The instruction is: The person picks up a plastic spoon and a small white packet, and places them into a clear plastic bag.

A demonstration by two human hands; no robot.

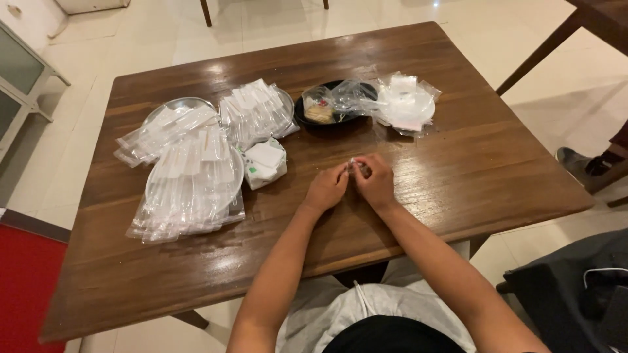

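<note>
Both hands meet fingertip to fingertip at the wooden table's (458, 163) middle, left hand (325, 189) and right hand (375, 183) together pinching what seems a small clear packet (354, 166) between them.

Both forearms are bare, with no sleeves, watch or rings in view. The person wears a light grey top (366, 307) with a white drawstring (362, 295) and a black garment (392, 335) below it.
</note>
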